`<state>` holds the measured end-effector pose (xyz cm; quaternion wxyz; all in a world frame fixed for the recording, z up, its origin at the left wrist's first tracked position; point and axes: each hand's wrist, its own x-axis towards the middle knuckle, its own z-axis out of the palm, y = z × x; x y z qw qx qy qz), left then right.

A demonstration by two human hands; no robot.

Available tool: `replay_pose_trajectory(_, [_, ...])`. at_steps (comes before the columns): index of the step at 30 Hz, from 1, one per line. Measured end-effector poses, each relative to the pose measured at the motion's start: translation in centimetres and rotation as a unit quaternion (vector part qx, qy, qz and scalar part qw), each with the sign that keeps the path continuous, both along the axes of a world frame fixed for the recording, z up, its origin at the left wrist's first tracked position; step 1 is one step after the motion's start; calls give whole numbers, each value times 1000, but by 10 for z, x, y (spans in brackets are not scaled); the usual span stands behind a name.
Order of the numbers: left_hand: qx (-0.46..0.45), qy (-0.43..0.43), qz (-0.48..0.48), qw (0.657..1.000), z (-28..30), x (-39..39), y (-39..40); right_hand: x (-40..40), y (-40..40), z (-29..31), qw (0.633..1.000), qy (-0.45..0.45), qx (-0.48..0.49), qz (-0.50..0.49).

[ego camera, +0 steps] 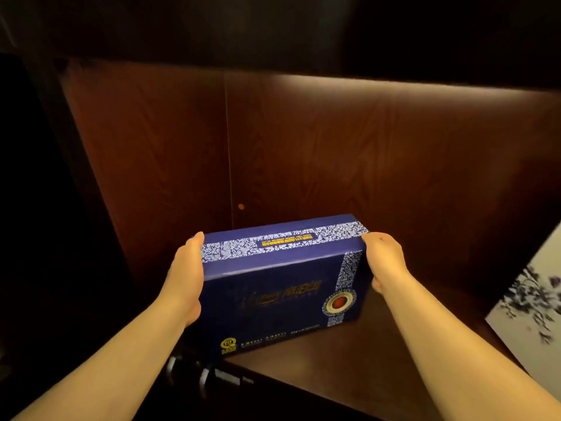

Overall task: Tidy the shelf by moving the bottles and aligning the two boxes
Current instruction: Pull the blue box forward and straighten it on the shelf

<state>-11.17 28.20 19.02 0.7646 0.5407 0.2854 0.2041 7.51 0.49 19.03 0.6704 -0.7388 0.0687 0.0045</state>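
Observation:
A dark blue box (282, 287) with a white patterned band and a round red emblem stands tilted at the front of the dark wooden shelf (379, 360). My left hand (186, 278) presses flat against its left side and my right hand (384, 259) against its right side, so both hands grip it. A white box (534, 302) with a blue flower print leans at the right edge, partly cut off by the frame. No bottle can be made out clearly.
The wooden back panel (334, 153) of the shelf is lit from above. A dark side wall (45, 208) closes the left. Shiny dark shapes (206, 375) sit below the shelf's front edge; I cannot tell what they are.

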Motion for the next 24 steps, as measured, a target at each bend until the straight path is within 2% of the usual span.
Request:
replay_pose_trajectory(9, [8, -12, -52, 999, 3, 11, -1, -84, -53, -13, 996, -28, 20, -84])
replay_pose_trajectory(12, [13, -33, -45, 998, -4, 8, -1, -103, -59, -20, 994, -49, 47, -89])
replay_pose_trajectory(18, [74, -25, -108, 991, -30, -11, 0, -117, -60, -26, 990, -36, 117, -68])
replay_pose_trajectory(24, [79, -12, -104, 991, -23, -8, 5, -128, -54, -30, 991, -30, 108, -71])
